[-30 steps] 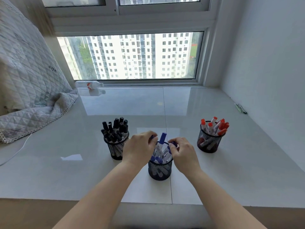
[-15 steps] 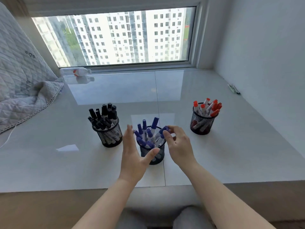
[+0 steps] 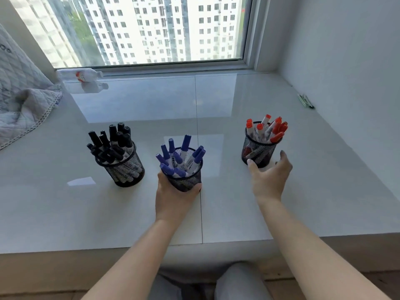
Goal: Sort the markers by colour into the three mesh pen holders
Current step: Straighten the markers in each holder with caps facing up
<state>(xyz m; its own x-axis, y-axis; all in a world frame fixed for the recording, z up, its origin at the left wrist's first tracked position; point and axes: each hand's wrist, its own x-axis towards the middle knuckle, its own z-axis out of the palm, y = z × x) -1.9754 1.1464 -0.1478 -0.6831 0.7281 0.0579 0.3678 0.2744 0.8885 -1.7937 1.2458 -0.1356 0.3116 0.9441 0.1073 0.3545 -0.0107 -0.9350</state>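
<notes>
left hand point(image 3: 173, 197) grips the blue holder point(image 3: 186, 177); right hand point(image 3: 269, 177), fingers spread and empty, nears the red holder point(image 3: 257, 152) toward the ledge's right edge; a careless nudge may tip it.

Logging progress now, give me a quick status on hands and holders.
Left hand grips blue holder. Right hand open, nearing red holder. Nothing blocking.

The left hand point(image 3: 173, 197) hides the near base of the middle mesh holder point(image 3: 186, 178), the quilt point(image 3: 19, 100) is cut off at the left edge, and the small items point(image 3: 305, 101) by the wall are too small to identify.
</notes>
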